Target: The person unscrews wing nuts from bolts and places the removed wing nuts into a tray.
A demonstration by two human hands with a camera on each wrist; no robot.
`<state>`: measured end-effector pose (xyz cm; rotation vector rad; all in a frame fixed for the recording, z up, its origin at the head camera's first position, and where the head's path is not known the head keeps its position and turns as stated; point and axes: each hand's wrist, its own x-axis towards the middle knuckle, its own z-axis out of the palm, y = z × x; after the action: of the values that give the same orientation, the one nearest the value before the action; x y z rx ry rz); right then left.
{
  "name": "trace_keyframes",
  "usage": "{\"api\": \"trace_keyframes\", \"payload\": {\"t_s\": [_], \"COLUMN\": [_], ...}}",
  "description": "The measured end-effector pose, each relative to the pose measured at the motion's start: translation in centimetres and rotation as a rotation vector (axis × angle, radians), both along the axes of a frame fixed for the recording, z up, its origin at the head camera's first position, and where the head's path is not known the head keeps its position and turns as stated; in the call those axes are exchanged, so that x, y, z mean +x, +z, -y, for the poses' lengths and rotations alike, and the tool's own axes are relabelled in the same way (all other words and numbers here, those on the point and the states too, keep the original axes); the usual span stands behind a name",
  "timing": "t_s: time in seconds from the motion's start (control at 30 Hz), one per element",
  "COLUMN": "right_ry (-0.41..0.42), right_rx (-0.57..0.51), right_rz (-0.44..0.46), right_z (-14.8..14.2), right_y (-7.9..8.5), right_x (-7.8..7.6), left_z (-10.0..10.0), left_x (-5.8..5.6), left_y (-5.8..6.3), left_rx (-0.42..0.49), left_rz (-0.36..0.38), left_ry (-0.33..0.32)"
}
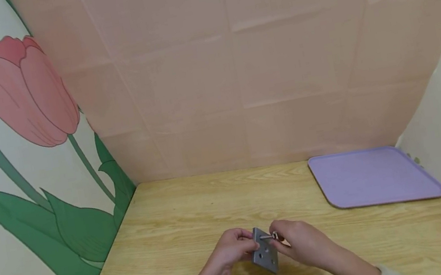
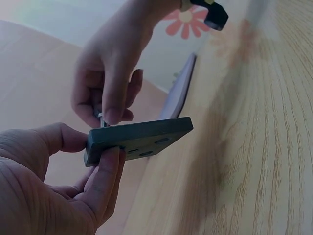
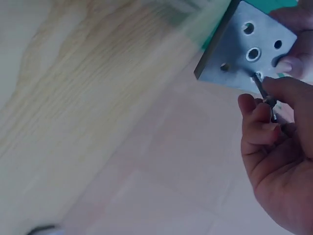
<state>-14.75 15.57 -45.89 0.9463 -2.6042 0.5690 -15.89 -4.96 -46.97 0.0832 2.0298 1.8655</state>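
Observation:
A square grey metal plate (image 1: 258, 259) with several round holes is held tilted above the table by my left hand (image 1: 234, 250). In the left wrist view, the thumb and fingers grip one end of the plate (image 2: 142, 129). My right hand (image 1: 306, 242) pinches a slim metal bolt (image 1: 266, 237) by its outer end. The right wrist view has the tip of the bolt (image 3: 262, 88) at a hole near one edge of the plate (image 3: 232, 44); how deep it sits cannot be told. The fingers partly hide the outer end.
A purple tray (image 1: 375, 175) lies at the back right of the wood-grain table (image 1: 197, 208). A pinkish covered wall (image 1: 237, 82) stands behind, with flower-printed panels (image 1: 41, 209) at the sides.

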Motion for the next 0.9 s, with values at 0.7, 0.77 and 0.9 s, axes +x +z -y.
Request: {"api": "trace_keyframes", "payload": {"t_s": [0.7, 0.77, 0.9], "right_ry": [-0.157, -0.157, -0.135], "right_rx": [-0.076, -0.176, -0.342], "right_rz": [0.304, 0.508, 0.823], "right_z": [0.1, 0.2, 0.2], "right_y": [0.3, 0.4, 0.6], "right_x": [-0.1, -0.2, -0.2], "left_z": [0.0, 0.0, 0.0], "left_x": [0.0, 0.0, 0.0], "left_y": [0.2, 0.2, 0.2], "left_rx": [-0.019, -0.023, -0.014], "left_rz": [0.006, 0.007, 0.005], "left_ry": [-0.02, -0.021, -0.024]}}
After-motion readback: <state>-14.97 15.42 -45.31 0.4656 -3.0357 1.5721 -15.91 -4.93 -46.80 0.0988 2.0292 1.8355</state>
